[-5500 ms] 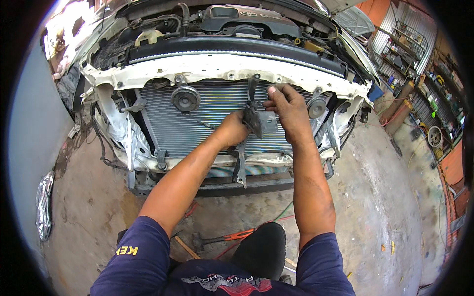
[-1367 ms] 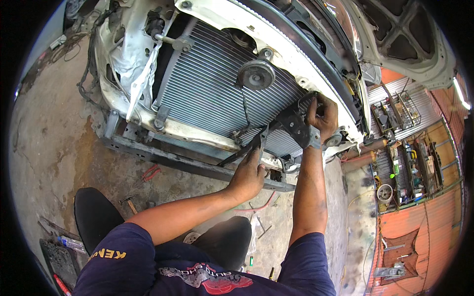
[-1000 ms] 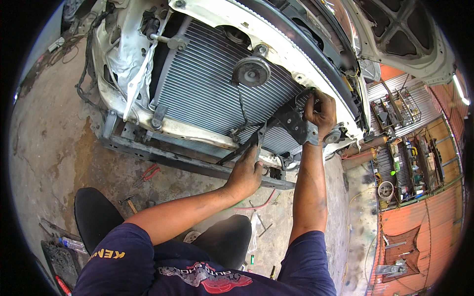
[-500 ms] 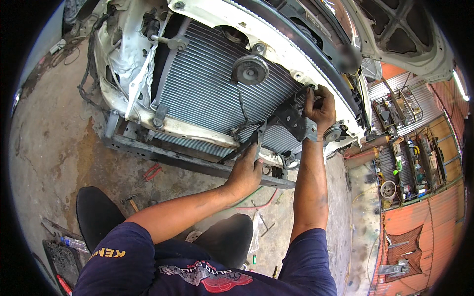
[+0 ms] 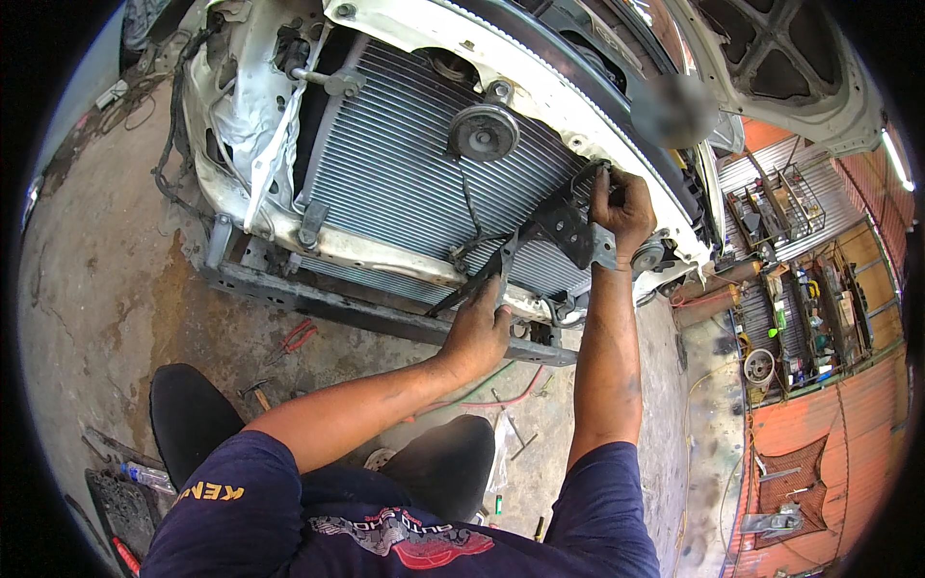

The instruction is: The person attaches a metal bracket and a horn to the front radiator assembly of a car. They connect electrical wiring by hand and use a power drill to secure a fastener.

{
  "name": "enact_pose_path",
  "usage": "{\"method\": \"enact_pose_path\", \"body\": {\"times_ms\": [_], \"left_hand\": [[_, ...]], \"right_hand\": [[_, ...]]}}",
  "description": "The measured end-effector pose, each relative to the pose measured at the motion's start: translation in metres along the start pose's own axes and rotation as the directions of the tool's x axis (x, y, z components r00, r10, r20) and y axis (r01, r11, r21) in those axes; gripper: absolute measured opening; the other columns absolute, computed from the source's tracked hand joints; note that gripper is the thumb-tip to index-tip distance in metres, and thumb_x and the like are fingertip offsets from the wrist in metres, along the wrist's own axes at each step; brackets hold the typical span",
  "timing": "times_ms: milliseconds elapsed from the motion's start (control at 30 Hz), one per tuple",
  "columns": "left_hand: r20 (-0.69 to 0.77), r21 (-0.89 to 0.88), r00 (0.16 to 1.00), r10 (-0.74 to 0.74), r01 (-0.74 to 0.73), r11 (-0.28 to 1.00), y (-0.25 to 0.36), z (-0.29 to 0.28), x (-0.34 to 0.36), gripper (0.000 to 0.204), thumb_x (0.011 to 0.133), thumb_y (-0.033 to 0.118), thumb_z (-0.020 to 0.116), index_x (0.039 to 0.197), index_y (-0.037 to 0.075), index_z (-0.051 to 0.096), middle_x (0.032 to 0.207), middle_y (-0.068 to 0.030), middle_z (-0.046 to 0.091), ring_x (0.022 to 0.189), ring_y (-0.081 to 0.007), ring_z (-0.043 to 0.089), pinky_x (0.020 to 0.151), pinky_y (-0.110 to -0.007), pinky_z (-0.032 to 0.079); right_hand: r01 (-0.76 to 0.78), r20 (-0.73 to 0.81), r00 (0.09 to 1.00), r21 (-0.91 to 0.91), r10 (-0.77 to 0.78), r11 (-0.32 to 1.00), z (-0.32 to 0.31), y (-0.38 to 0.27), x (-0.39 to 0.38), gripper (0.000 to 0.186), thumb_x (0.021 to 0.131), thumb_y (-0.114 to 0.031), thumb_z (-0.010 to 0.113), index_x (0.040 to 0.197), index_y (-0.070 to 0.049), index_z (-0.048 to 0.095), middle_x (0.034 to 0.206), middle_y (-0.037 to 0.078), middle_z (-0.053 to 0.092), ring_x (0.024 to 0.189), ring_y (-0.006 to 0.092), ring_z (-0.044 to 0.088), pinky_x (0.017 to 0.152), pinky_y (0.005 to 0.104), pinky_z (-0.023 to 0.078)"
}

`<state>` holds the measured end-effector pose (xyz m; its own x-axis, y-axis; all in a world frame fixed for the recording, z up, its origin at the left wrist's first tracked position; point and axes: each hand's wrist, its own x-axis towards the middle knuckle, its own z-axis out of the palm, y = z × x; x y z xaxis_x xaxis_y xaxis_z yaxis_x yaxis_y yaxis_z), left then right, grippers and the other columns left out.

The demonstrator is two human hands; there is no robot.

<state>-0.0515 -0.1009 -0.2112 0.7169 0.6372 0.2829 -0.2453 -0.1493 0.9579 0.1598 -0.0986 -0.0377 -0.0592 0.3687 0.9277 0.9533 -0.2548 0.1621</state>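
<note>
In the head view, yellow lettering marks the dark blue sleeve (image 5: 236, 472). The black bracket (image 5: 561, 227), with holes and scuffed, stands slanted before the finned radiator (image 5: 395, 164). The left hand (image 5: 477, 332) holds its lower part; the right hand (image 5: 624, 214) narrows at its upper end, grip unclear.

Your bracket (image 5: 561, 223) is dark metal, with a holed side plate (image 5: 580, 245) ending in a lighter grey tab (image 5: 604, 247). You hold it slanted before the radiator (image 5: 395, 159), upper end at the white crossbar (image 5: 544, 108), lower end by the dark beam (image 5: 371, 311); contact there cannot be determined.
</note>
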Motion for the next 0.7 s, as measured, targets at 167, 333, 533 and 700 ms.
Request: {"method": "enact_pose_path", "body": {"times_ms": [167,333,533,700], "left_hand": [[0.006,0.001,0.999,-0.041,0.041,0.999,0.0018,0.0008,-0.0027,0.055,0.104,0.01,0.056,0.152,-0.014,0.043,0.151,-0.0389,0.051,0.145,-0.0482,0.05,0.122,-0.047,0.037],[0.003,0.015,1.0,-0.03,0.03,0.999,-0.0017,0.0003,-0.0009,0.055,0.104,0.01,0.056,0.151,-0.014,0.044,0.148,-0.0387,0.054,0.142,-0.0482,0.052,0.121,-0.046,0.039],[-0.006,0.025,1.0,-0.011,0.011,1.0,-0.0034,0.0017,-0.0004,0.054,0.104,0.01,0.056,0.151,-0.014,0.044,0.147,-0.0384,0.055,0.142,-0.0476,0.053,0.121,-0.046,0.04],[0.007,0.036,0.999,-0.039,0.039,0.999,-0.004,0.0029,-0.0003,0.054,0.105,0.01,0.056,0.152,-0.013,0.044,0.149,-0.0372,0.054,0.143,-0.0462,0.052,0.121,-0.045,0.039]], "right_hand": [[-0.05,0.004,0.999,0.017,0.05,0.999,-0.001,-0.0006,0.0005,0.014,0.093,-0.015,0.085,0.096,-0.005,0.076,0.082,0.006,0.075,0.064,0.0124,0.069,0.059,0.0282,0.053],[0.02,-0.007,1.0,-0.031,-0.021,0.999,0.0006,0.0001,0.0034,0.017,0.091,-0.018,0.087,0.093,-0.007,0.075,0.079,0.006,0.073,0.061,0.0132,0.065,0.057,0.0288,0.051],[0.033,0.001,0.999,-0.034,-0.033,0.999,-0.0007,0.0037,0.0041,0.019,0.089,-0.019,0.089,0.094,-0.006,0.075,0.079,0.006,0.072,0.061,0.0128,0.065,0.057,0.0275,0.051],[0.013,0.048,0.999,-0.004,-0.013,1.0,-0.0053,0.0035,0.0038,0.013,0.09,-0.013,0.084,0.097,-0.007,0.075,0.081,0.005,0.072,0.059,0.0116,0.065,0.057,0.0268,0.051]]}}
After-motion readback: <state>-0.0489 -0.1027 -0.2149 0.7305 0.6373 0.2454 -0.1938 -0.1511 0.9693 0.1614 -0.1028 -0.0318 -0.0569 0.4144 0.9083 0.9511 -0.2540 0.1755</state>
